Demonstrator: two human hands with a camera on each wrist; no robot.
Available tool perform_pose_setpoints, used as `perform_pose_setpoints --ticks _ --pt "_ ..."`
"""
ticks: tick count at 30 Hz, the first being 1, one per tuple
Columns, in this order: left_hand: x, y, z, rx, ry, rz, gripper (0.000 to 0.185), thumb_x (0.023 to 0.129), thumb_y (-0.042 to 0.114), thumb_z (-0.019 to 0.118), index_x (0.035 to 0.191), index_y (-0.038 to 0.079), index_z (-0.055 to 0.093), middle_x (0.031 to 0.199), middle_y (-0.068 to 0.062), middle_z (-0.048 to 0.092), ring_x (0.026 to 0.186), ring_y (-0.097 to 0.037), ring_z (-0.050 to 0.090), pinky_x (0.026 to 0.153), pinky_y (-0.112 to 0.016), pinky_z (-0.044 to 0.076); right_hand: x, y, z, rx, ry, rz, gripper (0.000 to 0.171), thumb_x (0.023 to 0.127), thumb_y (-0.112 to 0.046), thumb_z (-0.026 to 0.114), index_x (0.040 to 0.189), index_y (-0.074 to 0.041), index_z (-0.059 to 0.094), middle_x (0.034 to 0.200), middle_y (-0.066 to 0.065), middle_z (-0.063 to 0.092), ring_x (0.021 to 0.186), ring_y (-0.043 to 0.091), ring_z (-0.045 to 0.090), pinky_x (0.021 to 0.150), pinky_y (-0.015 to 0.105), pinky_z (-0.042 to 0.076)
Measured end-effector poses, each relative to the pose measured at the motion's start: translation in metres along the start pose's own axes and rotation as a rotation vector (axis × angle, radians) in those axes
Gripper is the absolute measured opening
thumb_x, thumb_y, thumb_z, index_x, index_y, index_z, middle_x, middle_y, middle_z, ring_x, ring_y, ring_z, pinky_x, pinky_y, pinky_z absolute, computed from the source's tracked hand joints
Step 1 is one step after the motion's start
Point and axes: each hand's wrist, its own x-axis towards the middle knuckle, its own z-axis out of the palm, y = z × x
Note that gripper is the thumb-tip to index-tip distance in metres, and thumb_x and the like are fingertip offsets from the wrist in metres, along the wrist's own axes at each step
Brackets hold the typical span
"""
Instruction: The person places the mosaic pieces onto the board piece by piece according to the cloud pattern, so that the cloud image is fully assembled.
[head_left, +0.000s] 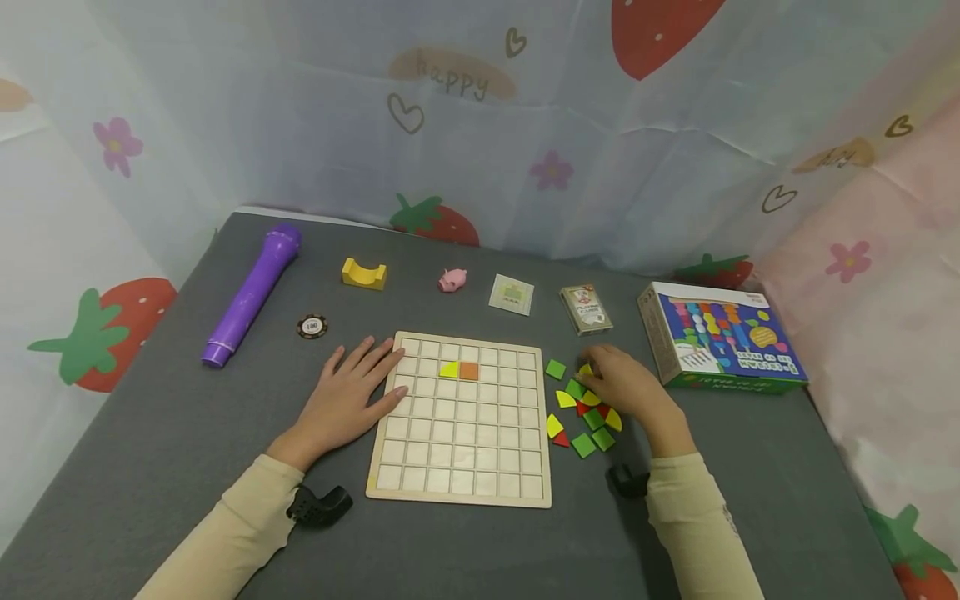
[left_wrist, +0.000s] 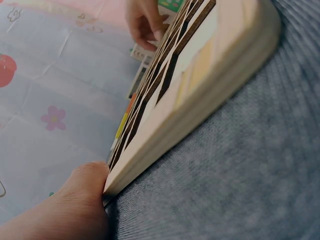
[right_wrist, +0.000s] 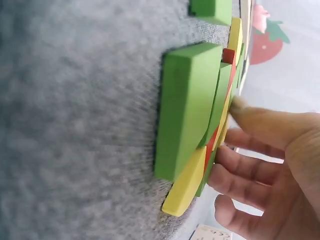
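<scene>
A square wooden grid board lies on the table. Two tiles sit side by side in its cells: a yellow-and-white tile and an orange tile. My left hand rests with spread fingers at the board's left edge, fingertips and thumb touching it. In the left wrist view, the thumb is against the board's corner. To the right of the board, my right hand pinches a yellow piece between thumb and index finger, above loose green, red and yellow pieces.
Along the back stand a purple microphone, a yellow curved block, a pink pig figure, a square card and a card pack. A poker chip lies left; a colourful game box stands right.
</scene>
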Motion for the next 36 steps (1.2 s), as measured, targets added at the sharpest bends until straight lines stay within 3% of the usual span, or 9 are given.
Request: perform_pose_setpoints --ticks 4,12,21,29,36 --pt "0.0 0.0 0.0 -0.003 -0.001 -0.001 0.062 0.096 0.047 0.051 0.149 0.018 0.037 0.154 -0.008 0.033 0.144 -0.032 0.023 0.113 -0.06 0.01 0.0 0.001 -0.001 0.018 0.011 0.02 0.037 0.097 -0.027 0.058 0.124 -0.002 0.056 0.104 0.013 0.061 0.084 0.022 0.058 0.079 0.044 0.051" --pt "0.0 0.0 0.0 0.0 -0.002 0.003 0.062 0.096 0.048 0.05 0.149 0.018 0.037 0.155 -0.007 0.032 0.144 -0.033 0.023 0.113 -0.061 0.01 -0.003 0.003 -0.003 -0.018 0.029 -0.075 0.026 0.092 -0.009 0.063 0.118 -0.005 0.063 0.118 0.013 0.061 0.107 0.031 0.059 0.094 0.049 0.047" --pt "0.0 0.0 0.0 -0.003 0.011 0.006 0.061 0.096 0.047 0.05 0.149 0.018 0.038 0.154 -0.008 0.034 0.144 -0.033 0.024 0.113 -0.061 0.011 0.001 0.002 -0.001 -0.025 0.024 -0.062 0.028 0.093 -0.019 0.064 0.118 -0.006 0.063 0.111 0.012 0.06 0.097 0.026 0.059 0.088 0.046 0.05" --pt "0.0 0.0 -0.001 0.0 0.003 0.0 0.062 0.096 0.048 0.05 0.149 0.018 0.037 0.154 -0.008 0.033 0.144 -0.033 0.023 0.113 -0.061 0.01 0.001 0.002 -0.002 0.012 0.042 -0.058 0.025 0.093 -0.018 0.064 0.114 -0.004 0.064 0.109 0.012 0.06 0.096 0.026 0.06 0.087 0.045 0.052" --pt "0.0 0.001 -0.001 0.001 0.004 -0.001 0.062 0.097 0.048 0.049 0.149 0.018 0.037 0.154 -0.008 0.033 0.144 -0.033 0.024 0.112 -0.061 0.011 0.001 -0.023 -0.013 0.069 0.079 -0.122 0.028 0.093 -0.019 0.064 0.116 -0.003 0.063 0.109 0.012 0.06 0.095 0.025 0.061 0.084 0.043 0.053"
